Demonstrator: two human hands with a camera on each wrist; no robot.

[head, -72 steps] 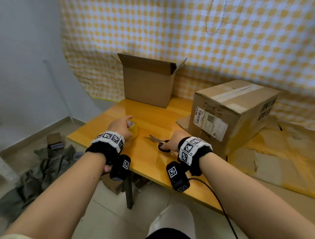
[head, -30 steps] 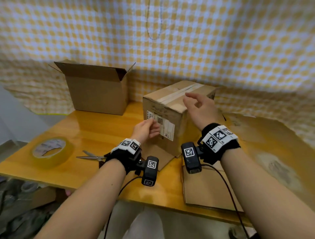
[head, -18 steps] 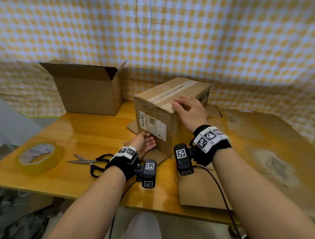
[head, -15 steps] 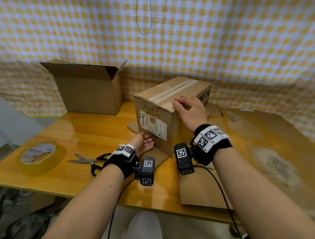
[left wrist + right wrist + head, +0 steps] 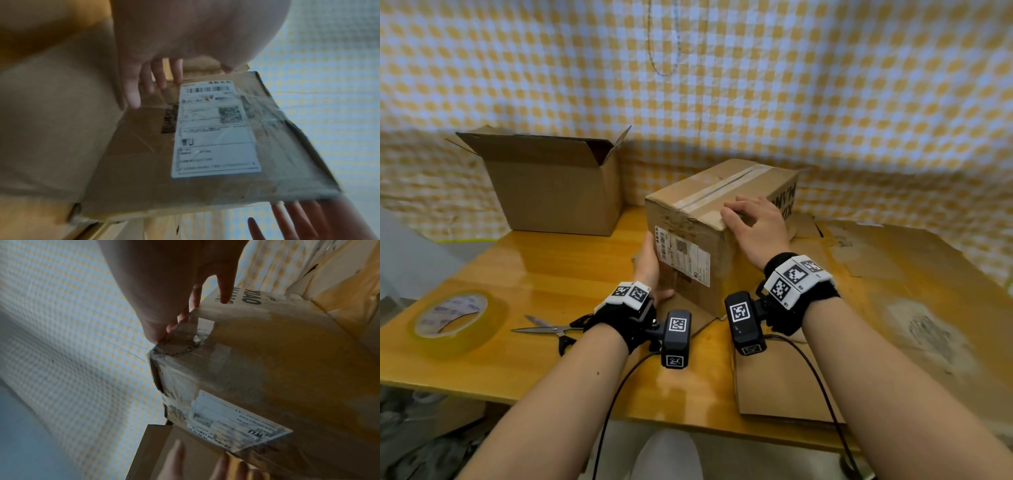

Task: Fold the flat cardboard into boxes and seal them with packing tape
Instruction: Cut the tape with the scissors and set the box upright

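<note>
Head view: both hands, left (image 5: pixel 650 263) and right (image 5: pixel 756 226), flat on box (image 5: pixel 702 219), nothing clenched; I'd lift evenly, supporting underneath.

Black wristbands (image 5: pixel 813 301) topped with white blocks of black square markers are worn on both bare forearms; black marker-tagged cameras (image 5: pixel 675 337) are attached, with black cables (image 5: pixel 822 387) trailing.

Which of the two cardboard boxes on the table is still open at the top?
The plain box at the back left: its top flaps stand up and it bears no label. The other, the labelled box between both hands, has its top closed and taped along the seam.
</note>
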